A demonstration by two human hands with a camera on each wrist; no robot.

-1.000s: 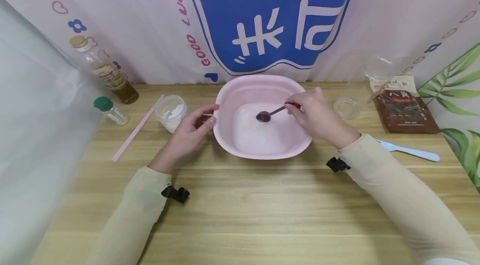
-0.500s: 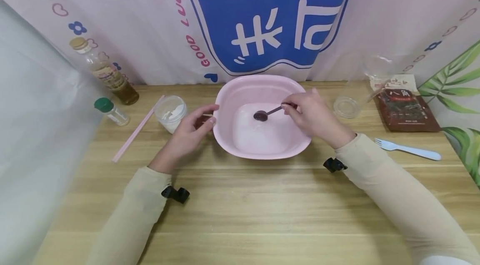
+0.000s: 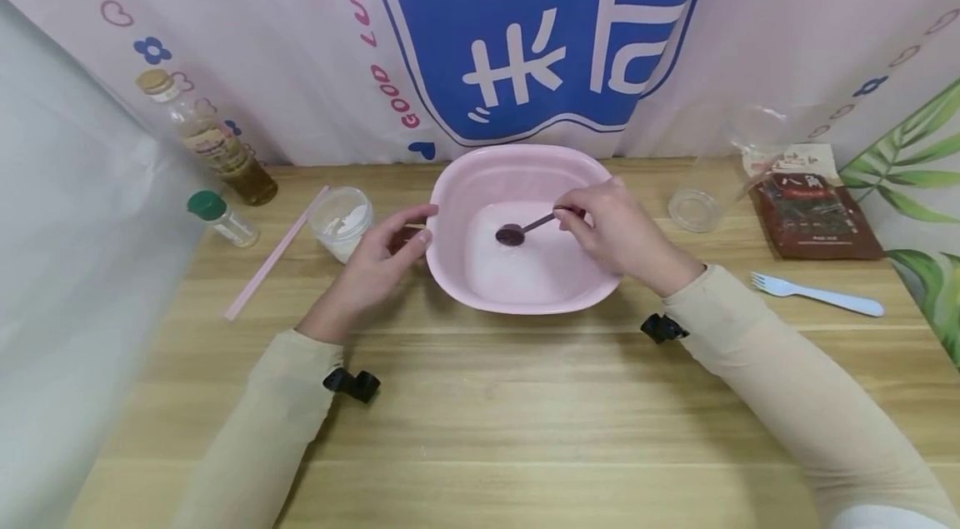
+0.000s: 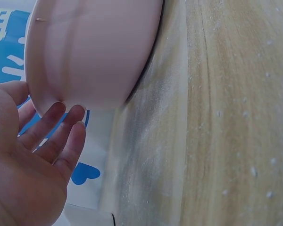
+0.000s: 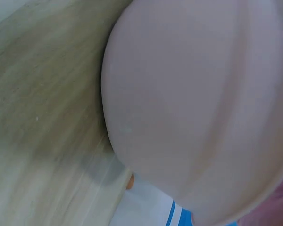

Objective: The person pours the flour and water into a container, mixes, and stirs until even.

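Head view gives me the wooden table (image 3: 495,412) and, set on it between the two hands, the pink basin (image 3: 525,306), with whitish contents (image 3: 510,275) I can't identify. Far to the left I see a corked bottle (image 3: 221,150) standing; well to the right, a dark red packet (image 3: 817,221). The right hand (image 3: 615,231) reaches over the basin's rim, pinching a handle. The left hand (image 3: 371,266) lies relaxed, grasping nothing, fingertips touching the basin's outer side. Just beyond it is a clear jar (image 3: 341,221). Smallest, the dark spoon (image 3: 510,236) slants from that pinch, its bowl inside the basin.
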